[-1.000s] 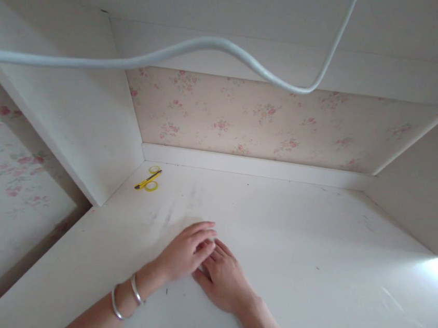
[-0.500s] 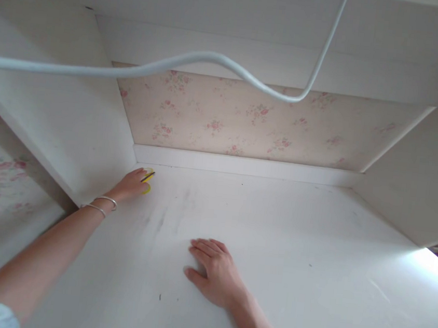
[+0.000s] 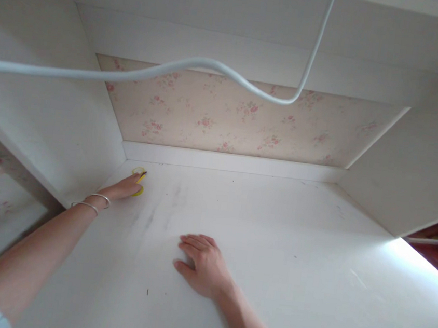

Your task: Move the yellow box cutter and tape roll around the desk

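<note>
My left hand (image 3: 126,186) reaches to the far left corner of a white surface (image 3: 257,251). Its fingers are closed on a small yellow object with a dark tip (image 3: 140,177), which looks like scissors; a yellow loop shows above the fingers and another yellow part below. Two silver bangles (image 3: 97,201) circle the left wrist. My right hand (image 3: 202,265) lies flat near the middle of the surface, fingers stretched and thumb apart, holding nothing.
A white cable (image 3: 202,64) runs across the upper view and bends upward. White side panels (image 3: 410,168) flank the surface, with floral wallpaper (image 3: 224,112) behind. Dark smudges (image 3: 151,217) mark the surface between the hands. Reddish items show at the far right edge.
The whole view has shifted, so things appear slightly farther left. More of the yellow loop shows beyond my left fingers. My right hand stays flat on the surface.
</note>
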The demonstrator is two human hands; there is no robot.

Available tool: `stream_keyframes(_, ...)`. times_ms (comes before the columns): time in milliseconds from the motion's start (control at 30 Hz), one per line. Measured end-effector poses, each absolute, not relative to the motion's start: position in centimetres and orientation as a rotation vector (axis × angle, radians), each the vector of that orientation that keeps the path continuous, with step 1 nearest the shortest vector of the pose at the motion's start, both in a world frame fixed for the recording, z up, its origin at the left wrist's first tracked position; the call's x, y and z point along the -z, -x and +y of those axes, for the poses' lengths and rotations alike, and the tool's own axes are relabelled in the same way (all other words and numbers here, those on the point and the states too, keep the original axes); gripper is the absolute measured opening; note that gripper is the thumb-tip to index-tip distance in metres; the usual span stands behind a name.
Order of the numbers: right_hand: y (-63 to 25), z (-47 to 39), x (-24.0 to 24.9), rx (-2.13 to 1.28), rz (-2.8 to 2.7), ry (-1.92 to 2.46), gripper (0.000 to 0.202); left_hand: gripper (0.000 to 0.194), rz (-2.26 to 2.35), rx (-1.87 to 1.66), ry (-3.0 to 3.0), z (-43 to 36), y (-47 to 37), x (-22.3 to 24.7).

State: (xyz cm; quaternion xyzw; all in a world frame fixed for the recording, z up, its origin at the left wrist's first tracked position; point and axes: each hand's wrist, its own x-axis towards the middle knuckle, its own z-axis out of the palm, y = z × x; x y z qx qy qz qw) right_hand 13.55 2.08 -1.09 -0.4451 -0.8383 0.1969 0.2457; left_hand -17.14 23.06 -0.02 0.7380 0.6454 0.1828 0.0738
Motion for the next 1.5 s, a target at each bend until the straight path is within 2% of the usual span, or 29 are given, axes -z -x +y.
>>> stream_keyframes(267,-13.8,2.1,2.1,-0.542,-2.237,1.132,0.029,0.062,1.907,-0.281,-2.208,18.3,11.6,1.3)
stream_keyframes(500,-15.1,3.5,2.8,-0.537,-1.847,1.24,0.025,0.057,1.826,-0.251,-2.301,9.8,3.1,2.8)
stream_keyframes(833,-19.5,3.5,2.5,-0.594,-1.677,1.367,0.024,0.055,1.684,-0.639,-2.382,0.7,-6.9,4.4)
stream_keyframes(933,-21.1,2.7,2.2,-0.716,-1.825,1.329,0.028,0.055,1.654,-0.695,-2.248,0.5,-6.9,3.8)
stream_keyframes(1067,-21.9,1.7,1.6,-0.784,-2.104,1.202,0.06,0.049,1.676,-0.84,-2.229,2.4,-3.9,2.0)
stream_keyframes(1133,-21.6,1.6,1.5,-0.73,-2.156,1.231,0.066,0.048,1.63,-0.87,-2.277,3.8,-1.9,1.6)
stream_keyframes(1300,-20.5,1.9,2.0,-0.631,-2.102,1.384,0.053,0.053,1.481,-0.736,-2.304,6.1,1.0,2.8)
stream_keyframes(1500,-19.8,1.8,1.8,-0.584,-2.061,1.439,0.049,0.051,1.408,-0.657,-2.402,5.6,1.2,3.6)
